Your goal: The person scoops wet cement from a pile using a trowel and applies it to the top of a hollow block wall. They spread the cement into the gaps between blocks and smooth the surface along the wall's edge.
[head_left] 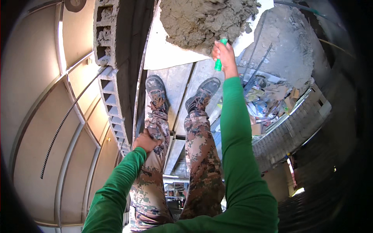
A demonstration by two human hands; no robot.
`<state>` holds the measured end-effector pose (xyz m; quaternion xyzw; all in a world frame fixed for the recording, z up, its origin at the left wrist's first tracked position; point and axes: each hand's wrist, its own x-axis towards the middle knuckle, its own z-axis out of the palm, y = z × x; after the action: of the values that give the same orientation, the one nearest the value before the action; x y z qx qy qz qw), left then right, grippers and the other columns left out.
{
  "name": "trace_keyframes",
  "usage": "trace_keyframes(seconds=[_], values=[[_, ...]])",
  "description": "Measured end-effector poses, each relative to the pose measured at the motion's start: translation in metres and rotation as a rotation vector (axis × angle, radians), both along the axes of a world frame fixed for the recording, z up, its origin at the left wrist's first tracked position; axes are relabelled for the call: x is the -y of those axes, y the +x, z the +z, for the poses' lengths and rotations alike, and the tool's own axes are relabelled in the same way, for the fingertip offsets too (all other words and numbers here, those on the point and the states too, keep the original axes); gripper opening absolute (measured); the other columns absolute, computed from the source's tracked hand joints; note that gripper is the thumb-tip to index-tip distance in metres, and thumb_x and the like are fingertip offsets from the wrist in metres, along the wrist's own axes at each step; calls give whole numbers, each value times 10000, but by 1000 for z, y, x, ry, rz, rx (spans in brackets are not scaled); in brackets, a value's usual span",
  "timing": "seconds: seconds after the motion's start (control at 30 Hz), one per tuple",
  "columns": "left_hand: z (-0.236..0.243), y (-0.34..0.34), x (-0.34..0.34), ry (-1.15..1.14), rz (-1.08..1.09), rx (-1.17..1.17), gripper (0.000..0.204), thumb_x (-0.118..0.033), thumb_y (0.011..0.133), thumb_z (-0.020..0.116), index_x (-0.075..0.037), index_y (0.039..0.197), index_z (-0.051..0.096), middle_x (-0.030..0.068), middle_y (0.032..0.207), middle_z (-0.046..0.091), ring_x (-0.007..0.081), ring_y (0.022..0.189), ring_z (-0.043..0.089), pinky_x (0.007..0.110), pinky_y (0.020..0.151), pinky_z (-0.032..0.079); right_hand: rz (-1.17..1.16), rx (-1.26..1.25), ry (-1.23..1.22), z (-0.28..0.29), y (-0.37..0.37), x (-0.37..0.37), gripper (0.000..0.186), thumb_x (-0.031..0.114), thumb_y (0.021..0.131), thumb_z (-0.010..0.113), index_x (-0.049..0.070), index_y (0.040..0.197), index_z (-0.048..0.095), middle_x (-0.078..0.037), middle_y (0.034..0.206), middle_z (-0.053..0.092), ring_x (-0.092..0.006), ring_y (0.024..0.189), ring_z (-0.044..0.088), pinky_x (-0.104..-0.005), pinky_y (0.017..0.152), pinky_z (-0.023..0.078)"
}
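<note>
My right hand (pixel 224 54) is closed around the green handle of a trowel (pixel 218 65). The trowel's blade does not show; it is hidden at the near edge of a heap of wet grey mortar (pixel 206 27). Under the mortar lies a white sheet (pixel 171 58), its near edge just beyond my boots. My left hand (pixel 147 141) rests on my left leg near the knee, on the camouflage trousers (pixel 155 171), and holds nothing; its fingers show only in part.
I stand on grey planks (pixel 179 87) with a gap between them. At the left runs a wall of hollow concrete blocks (pixel 108 89), with a ribbed steel bar (pixel 68 126) jutting out. Lower down at the right are rubbish (pixel 268 101), a sand-grey heap (pixel 285 50) and stacked blocks (pixel 295 132).
</note>
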<state>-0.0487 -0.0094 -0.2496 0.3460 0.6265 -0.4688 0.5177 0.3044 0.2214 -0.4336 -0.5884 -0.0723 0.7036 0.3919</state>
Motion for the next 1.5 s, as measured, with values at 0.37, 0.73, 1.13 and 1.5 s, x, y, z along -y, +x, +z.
trace_keyframes(seconds=[0.37, 0.73, 1.13, 1.5], values=[[5, -3, 30, 48, 94, -40, 1084, -577, 626, 761, 55, 1386, 315, 256, 1231, 567, 352, 1099, 608, 395, 915, 506, 216, 202, -243, 116, -61, 55, 181, 133, 896, 568, 106, 777, 435, 14, 559, 432, -96, 411, 415, -277, 363, 346], [7, -8, 64, 63, 372, -98, 1103, -520, 671, 758, 56, 1430, 202, 285, 1290, 500, 370, 1134, 588, 407, 930, 508, 217, 32, -289, 145, -287, 79, 91, 159, 905, 564, 108, 878, 494, 5, 628, 469, -65, 427, 416, -244, 364, 346], [-18, -4, 105, 56, 442, -81, 1057, -547, 730, 692, 55, 1442, 193, 284, 1235, 521, 377, 1079, 608, 425, 886, 523, 435, 475, -32, 126, -491, 141, 347, 200, 835, 551, -119, 962, 500, -330, 886, 595, -486, 857, 596, -511, 788, 459], [4, -19, 87, 166, 459, -49, 1123, -494, 665, 761, 50, 1463, 189, 264, 1221, 532, 372, 1050, 616, 414, 865, 530, 1041, 999, 483, 15, -385, -7, 284, 207, 834, 570, -65, 913, 589, -289, 866, 649, -464, 825, 633, -514, 758, 514]])
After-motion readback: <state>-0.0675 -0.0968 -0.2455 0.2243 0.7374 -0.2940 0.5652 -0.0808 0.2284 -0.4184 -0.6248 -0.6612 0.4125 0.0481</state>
